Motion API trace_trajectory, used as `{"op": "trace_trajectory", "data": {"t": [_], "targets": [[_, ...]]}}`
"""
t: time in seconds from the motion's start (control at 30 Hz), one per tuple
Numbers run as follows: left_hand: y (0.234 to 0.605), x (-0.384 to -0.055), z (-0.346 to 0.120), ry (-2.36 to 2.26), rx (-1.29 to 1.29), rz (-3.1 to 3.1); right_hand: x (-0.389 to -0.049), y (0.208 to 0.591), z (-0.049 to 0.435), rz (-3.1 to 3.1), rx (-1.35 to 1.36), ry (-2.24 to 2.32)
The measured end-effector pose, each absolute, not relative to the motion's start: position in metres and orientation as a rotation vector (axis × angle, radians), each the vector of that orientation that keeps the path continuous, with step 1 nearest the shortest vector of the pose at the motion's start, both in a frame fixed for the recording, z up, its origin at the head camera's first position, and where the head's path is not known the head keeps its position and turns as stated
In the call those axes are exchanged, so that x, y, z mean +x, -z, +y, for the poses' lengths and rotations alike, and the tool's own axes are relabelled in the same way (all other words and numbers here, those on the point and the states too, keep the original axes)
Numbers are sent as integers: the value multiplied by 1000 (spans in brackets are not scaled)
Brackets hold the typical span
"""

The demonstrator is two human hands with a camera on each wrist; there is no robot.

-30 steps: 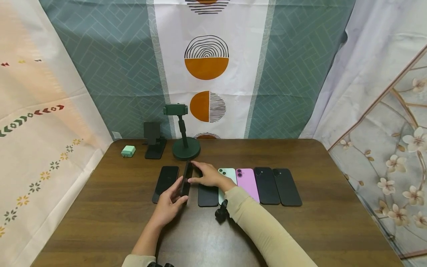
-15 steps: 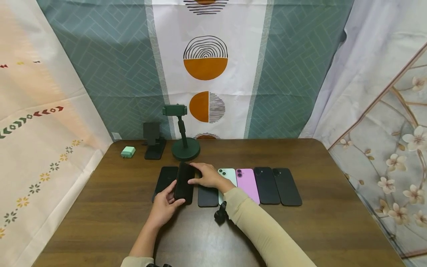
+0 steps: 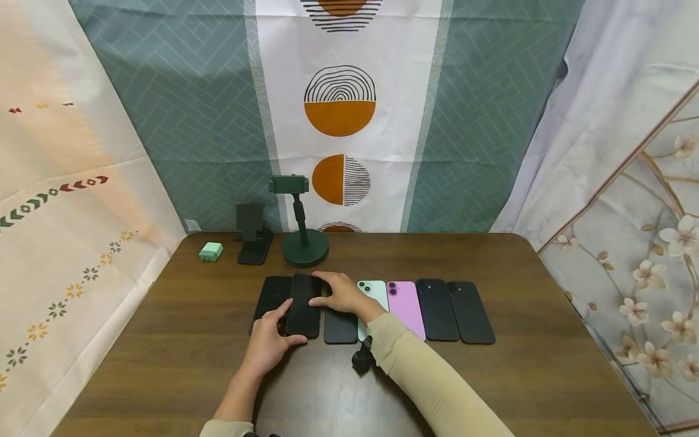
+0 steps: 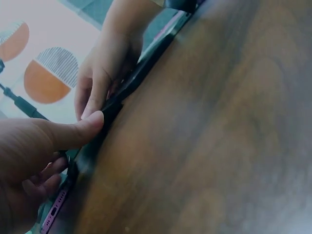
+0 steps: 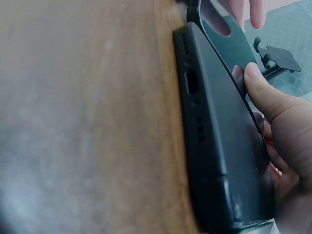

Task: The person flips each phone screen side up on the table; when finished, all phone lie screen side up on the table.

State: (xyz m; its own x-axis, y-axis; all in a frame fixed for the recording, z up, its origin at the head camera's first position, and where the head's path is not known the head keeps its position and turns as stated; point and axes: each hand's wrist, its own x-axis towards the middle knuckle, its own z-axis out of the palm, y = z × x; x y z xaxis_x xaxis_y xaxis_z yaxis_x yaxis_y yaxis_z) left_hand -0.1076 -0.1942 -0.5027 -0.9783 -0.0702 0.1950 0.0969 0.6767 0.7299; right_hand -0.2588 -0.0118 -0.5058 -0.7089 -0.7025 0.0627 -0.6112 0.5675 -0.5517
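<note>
A black smartphone [image 3: 303,312] lies flat or nearly flat on the wooden table [image 3: 519,388], face up as far as I can tell. My left hand [image 3: 267,343] holds its left side and bottom edge between fingers and thumb. At its top and right edges, the right hand [image 3: 344,294] grips with thumb and fingers. The left wrist view shows the left thumb [image 4: 90,127] against the near end. To the left, a dark phone [image 3: 270,294] lies partly behind the left fingers. Another dark phone [image 3: 340,329] sits just right, partly under the right hand.
Rightward in the row lie a mint phone [image 3: 373,288], a pink phone [image 3: 405,306] and two black phones [image 3: 438,309], [image 3: 471,312]. Behind stand a green phone stand [image 3: 304,249], a black stand [image 3: 253,243] and a mint charger plug [image 3: 210,251].
The black smartphone has gone from standing on its long edge to lying down toward the left, between both hands. The left fingers have spread along its side; the right hand has barely moved.
</note>
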Motion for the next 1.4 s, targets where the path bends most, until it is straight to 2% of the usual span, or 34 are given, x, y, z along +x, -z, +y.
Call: {"op": "trace_trajectory", "data": {"t": [0.4, 0.77, 1.1, 1.4], "targets": [[508, -106, -196, 910, -150, -2755, -258, 506, -8, 2630, -1151, 798], [503, -107, -196, 902, -164, -2784, -259, 507, -7, 2641, -1194, 750], [498, -110, -189, 853, -176, -2878, -261, 500, 6, 2660, -1210, 999], [504, -111, -170, 970, -251, -2853, -265, 500, 27, 2689, -1154, 1015]]}}
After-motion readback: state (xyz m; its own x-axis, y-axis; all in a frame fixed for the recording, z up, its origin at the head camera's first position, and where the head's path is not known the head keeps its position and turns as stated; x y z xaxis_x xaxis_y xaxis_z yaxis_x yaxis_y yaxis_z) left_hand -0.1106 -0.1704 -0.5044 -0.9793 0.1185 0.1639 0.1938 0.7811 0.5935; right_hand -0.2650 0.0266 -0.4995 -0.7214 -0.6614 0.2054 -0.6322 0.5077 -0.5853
